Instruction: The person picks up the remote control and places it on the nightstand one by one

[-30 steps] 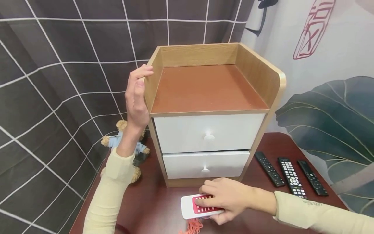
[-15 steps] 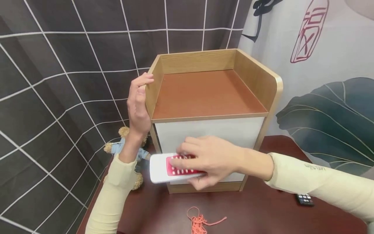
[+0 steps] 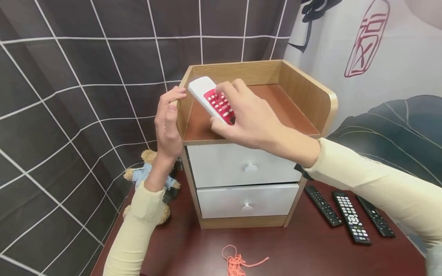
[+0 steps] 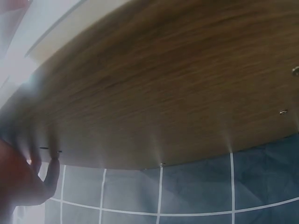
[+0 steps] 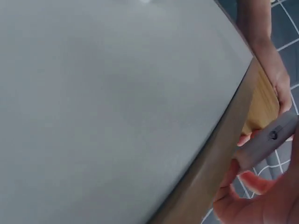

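My right hand (image 3: pixel 252 119) grips a white remote control (image 3: pixel 202 87) with a red keypad, raised over the top tray of a small wooden cabinet (image 3: pixel 221 165) with two white drawers. The remote tilts up toward the left, near the tray's left wall. My left hand (image 3: pixel 169 128) rests against the outside of that wall, fingers extended to its upper edge. In the left wrist view, the fingers (image 4: pixel 52 179) lie close along the wood-grain side panel (image 4: pixel 163 84). The right wrist view shows the remote's narrow end (image 5: pixel 266 142) between thumb and fingers, beside the tray corner.
Three black remotes lie right of the cabinet, the middle one (image 3: pixel 351 218) with white buttons. Orange string (image 3: pixel 236 264) lies in front on the dark red table (image 3: pixel 293 253). A teddy bear (image 3: pixel 146 172) in blue sits behind my left forearm. A dark checked curtain (image 3: pixel 86 96) hangs behind.
My right hand has lifted the white remote from the table in front of the cabinet, up past the drawers to above the tray. The orange string stays behind. My left hand keeps its place.
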The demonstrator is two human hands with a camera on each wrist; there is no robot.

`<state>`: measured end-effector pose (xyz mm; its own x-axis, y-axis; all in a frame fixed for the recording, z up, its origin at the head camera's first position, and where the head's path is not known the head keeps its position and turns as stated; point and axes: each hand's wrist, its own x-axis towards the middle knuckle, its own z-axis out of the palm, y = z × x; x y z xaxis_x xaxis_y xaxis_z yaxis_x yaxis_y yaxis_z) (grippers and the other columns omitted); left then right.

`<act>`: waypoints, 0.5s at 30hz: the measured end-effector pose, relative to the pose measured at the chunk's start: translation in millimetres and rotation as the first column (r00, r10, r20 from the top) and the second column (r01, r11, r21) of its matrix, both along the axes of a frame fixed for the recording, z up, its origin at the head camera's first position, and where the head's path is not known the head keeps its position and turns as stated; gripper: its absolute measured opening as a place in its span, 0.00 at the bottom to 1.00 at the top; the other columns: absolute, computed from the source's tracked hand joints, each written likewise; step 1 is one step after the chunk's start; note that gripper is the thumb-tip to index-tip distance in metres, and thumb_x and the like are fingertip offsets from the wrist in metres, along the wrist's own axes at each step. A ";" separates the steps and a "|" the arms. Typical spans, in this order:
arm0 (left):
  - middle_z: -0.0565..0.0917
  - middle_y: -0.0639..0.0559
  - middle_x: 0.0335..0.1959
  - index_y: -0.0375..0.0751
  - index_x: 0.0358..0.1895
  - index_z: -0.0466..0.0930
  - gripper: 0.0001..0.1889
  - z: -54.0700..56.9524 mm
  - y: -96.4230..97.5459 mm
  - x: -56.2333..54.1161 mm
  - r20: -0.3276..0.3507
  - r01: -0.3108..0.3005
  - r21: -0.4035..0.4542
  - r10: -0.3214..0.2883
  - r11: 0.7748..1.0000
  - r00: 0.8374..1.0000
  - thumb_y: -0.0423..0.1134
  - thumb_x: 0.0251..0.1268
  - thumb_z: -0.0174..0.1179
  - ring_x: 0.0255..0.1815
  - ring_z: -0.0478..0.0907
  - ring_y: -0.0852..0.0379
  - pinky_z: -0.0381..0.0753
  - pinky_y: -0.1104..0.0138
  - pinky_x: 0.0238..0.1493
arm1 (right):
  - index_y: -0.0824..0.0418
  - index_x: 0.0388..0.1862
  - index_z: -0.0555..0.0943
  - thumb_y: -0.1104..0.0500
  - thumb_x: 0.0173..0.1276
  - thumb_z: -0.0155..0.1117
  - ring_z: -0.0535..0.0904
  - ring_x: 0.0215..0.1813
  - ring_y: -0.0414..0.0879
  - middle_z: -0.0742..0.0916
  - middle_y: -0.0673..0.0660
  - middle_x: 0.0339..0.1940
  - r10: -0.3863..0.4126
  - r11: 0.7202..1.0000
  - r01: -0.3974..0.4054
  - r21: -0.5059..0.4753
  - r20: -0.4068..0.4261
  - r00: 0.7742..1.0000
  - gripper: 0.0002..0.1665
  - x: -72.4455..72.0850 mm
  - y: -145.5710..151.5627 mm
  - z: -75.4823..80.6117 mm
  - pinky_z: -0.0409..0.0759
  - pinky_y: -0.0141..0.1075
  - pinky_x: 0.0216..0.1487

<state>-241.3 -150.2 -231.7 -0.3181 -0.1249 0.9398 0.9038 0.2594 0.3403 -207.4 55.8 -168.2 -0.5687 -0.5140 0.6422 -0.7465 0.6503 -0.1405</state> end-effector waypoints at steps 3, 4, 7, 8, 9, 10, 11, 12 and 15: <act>0.81 0.36 0.55 0.26 0.49 0.78 0.24 -0.9 1.8 0.3 0.011 0.001 0.004 -0.001 1.000 1.000 0.42 0.68 0.38 0.69 0.72 0.50 0.63 0.56 0.75 | 0.56 0.61 0.70 0.43 0.60 0.57 0.76 0.35 0.47 0.74 0.57 0.49 -0.192 0.977 0.179 0.112 0.117 0.974 0.33 -6.2 -9.7 4.0 0.76 0.41 0.30; 0.80 0.36 0.55 0.26 0.49 0.78 0.24 -1.1 2.1 0.3 0.013 0.004 0.007 -0.004 1.000 1.000 0.42 0.68 0.38 0.69 0.72 0.50 0.63 0.56 0.75 | 0.57 0.61 0.70 0.42 0.60 0.57 0.76 0.35 0.49 0.74 0.58 0.49 -0.240 0.963 0.217 0.162 0.137 0.961 0.34 -8.0 -13.6 5.0 0.77 0.42 0.30; 0.80 0.36 0.55 0.26 0.49 0.78 0.24 -2.5 2.4 1.0 0.025 0.003 0.011 -0.004 1.000 1.000 0.42 0.68 0.38 0.69 0.72 0.50 0.63 0.57 0.75 | 0.59 0.63 0.69 0.40 0.62 0.54 0.77 0.37 0.51 0.74 0.60 0.52 -0.356 0.898 0.280 0.338 0.187 0.916 0.36 -10.5 -27.6 9.4 0.79 0.45 0.35; 0.80 0.35 0.55 0.26 0.49 0.78 0.24 -2.8 2.5 1.0 0.028 0.005 0.014 -0.006 1.000 1.000 0.42 0.68 0.38 0.69 0.72 0.48 0.63 0.57 0.75 | 0.59 0.63 0.69 0.39 0.63 0.54 0.77 0.37 0.52 0.74 0.60 0.54 -0.390 0.872 0.292 0.392 0.197 0.899 0.36 -11.3 -32.6 11.0 0.79 0.46 0.37; 0.80 0.35 0.55 0.26 0.49 0.78 0.24 -2.9 2.6 0.9 0.030 0.009 0.017 -0.009 1.000 0.999 0.42 0.68 0.38 0.70 0.71 0.47 0.63 0.57 0.75 | 0.59 0.64 0.69 0.38 0.64 0.53 0.78 0.37 0.53 0.74 0.61 0.55 -0.420 0.848 0.300 0.437 0.207 0.884 0.36 -12.0 -37.4 12.6 0.80 0.46 0.39; 0.80 0.35 0.55 0.26 0.49 0.78 0.24 -2.8 2.7 0.7 0.032 0.009 0.018 -0.010 1.000 0.999 0.42 0.68 0.38 0.70 0.71 0.45 0.63 0.57 0.75 | 0.59 0.64 0.70 0.36 0.65 0.52 0.78 0.38 0.54 0.74 0.61 0.56 -0.446 0.825 0.305 0.476 0.217 0.869 0.37 -12.7 -42.2 14.4 0.80 0.47 0.40; 0.80 0.35 0.55 0.26 0.49 0.78 0.24 -2.5 2.8 0.6 0.032 0.010 0.021 -0.011 1.000 0.999 0.42 0.68 0.38 0.69 0.71 0.43 0.63 0.57 0.75 | 0.59 0.64 0.70 0.36 0.65 0.52 0.78 0.38 0.55 0.73 0.62 0.57 -0.462 0.809 0.302 0.504 0.226 0.858 0.37 -13.4 -46.8 16.3 0.80 0.47 0.42; 0.80 0.35 0.55 0.26 0.49 0.78 0.24 -1.9 2.9 0.3 0.028 0.012 0.024 -0.013 1.000 1.000 0.42 0.68 0.38 0.69 0.71 0.42 0.63 0.57 0.75 | 0.59 0.63 0.71 0.35 0.66 0.51 0.79 0.39 0.55 0.73 0.62 0.58 -0.470 0.800 0.301 0.519 0.232 0.852 0.36 -14.5 -50.9 18.2 0.80 0.48 0.43; 0.81 0.35 0.55 0.26 0.48 0.78 0.24 0.4 2.8 -0.1 0.016 0.019 0.031 -0.019 0.999 1.000 0.42 0.68 0.38 0.69 0.71 0.41 0.63 0.56 0.75 | 0.58 0.56 0.77 0.34 0.68 0.49 0.80 0.42 0.57 0.72 0.64 0.61 -0.473 0.795 0.292 0.531 0.243 0.847 0.33 -17.9 -60.8 24.4 0.81 0.49 0.45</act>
<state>-241.3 -147.4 -231.3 -0.3360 -0.1476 0.9302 0.9027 0.2315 0.3628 -225.3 -5.0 -143.8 -0.9173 -0.3829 0.1096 -0.3797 0.9238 0.0497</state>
